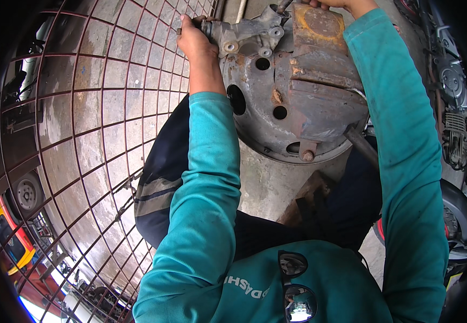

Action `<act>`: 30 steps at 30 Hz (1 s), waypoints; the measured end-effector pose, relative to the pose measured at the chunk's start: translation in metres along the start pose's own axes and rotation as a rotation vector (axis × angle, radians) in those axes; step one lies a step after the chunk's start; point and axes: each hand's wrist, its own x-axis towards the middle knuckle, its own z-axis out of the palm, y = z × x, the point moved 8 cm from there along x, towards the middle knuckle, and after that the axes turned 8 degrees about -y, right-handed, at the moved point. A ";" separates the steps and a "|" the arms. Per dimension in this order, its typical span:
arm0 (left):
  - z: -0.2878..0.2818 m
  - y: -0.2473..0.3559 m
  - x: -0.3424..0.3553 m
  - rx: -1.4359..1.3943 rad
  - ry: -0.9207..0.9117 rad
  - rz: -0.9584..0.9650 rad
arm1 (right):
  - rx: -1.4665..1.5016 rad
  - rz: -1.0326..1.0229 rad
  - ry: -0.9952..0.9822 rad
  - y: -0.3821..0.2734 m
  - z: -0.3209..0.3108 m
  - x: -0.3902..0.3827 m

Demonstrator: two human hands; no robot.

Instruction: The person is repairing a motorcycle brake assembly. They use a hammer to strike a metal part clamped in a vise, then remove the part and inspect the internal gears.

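My left hand is closed on the left end of a dull cast metal housing with bolt bosses. The housing lies over a large rusty steel wheel with round holes, beside a rusted blocky metal piece. My right hand is at the top edge above that piece, fingers curled; what they hold is hidden. A dark shaft rises from the housing near it. A steel bar slants out at the lower right of the piece.
Red wire mesh fills the left, with a vehicle wheel and a yellow-red object beyond. Motorcycle engine parts and a tyre line the right. A brown block sits between my legs on the concrete floor.
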 end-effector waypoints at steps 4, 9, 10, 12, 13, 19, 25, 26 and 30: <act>0.001 0.001 0.000 -0.001 -0.001 0.012 | 0.001 -0.021 -0.005 0.000 0.000 0.001; 0.000 0.001 -0.001 0.010 0.011 0.007 | -0.009 -0.057 -0.005 -0.001 0.000 0.000; 0.001 0.001 -0.002 0.013 0.009 0.008 | -0.007 -0.048 -0.005 -0.002 0.000 -0.001; 0.000 0.001 -0.001 0.019 0.007 0.012 | 0.016 -0.020 0.003 -0.003 0.000 -0.002; -0.002 0.000 0.000 0.006 0.013 0.005 | 0.037 -0.001 0.011 -0.003 0.000 -0.004; -0.012 -0.005 0.008 -0.018 0.026 -0.003 | 0.023 0.038 0.022 -0.004 0.000 -0.004; -0.011 -0.004 0.007 -0.005 0.016 -0.004 | -0.003 0.018 -0.001 0.002 0.000 0.001; -0.010 -0.004 0.005 -0.004 0.010 -0.003 | -0.004 0.021 -0.003 0.002 0.000 0.001; -0.010 -0.002 0.004 0.019 0.022 0.003 | -0.006 0.015 -0.018 0.002 0.001 0.001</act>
